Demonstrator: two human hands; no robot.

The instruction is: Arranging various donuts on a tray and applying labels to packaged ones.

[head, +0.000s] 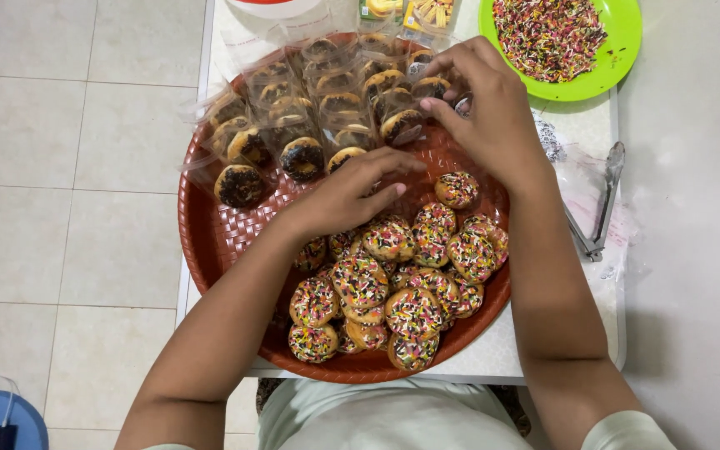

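A round red tray [210, 242] on a white table [577, 133] is seen from above. The right hand [485, 112], fingers curled, is closed on a clear bagged doughnut [431, 83] at the tray's far edge. The left hand [352, 196], fingers loosely open, rests empty on another doughnut [345, 157]. Sprinkled doughnuts [402, 283] are heaped nearer the body.

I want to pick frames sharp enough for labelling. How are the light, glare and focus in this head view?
Head view: soft, even light with only faint shadows under the left hand and right hand on the red tray; the sprinkled doughnuts look sharp; the clear wrappers over the chocolate doughnuts catch glare and blur what they hold; the green plate is cut off at the top edge.
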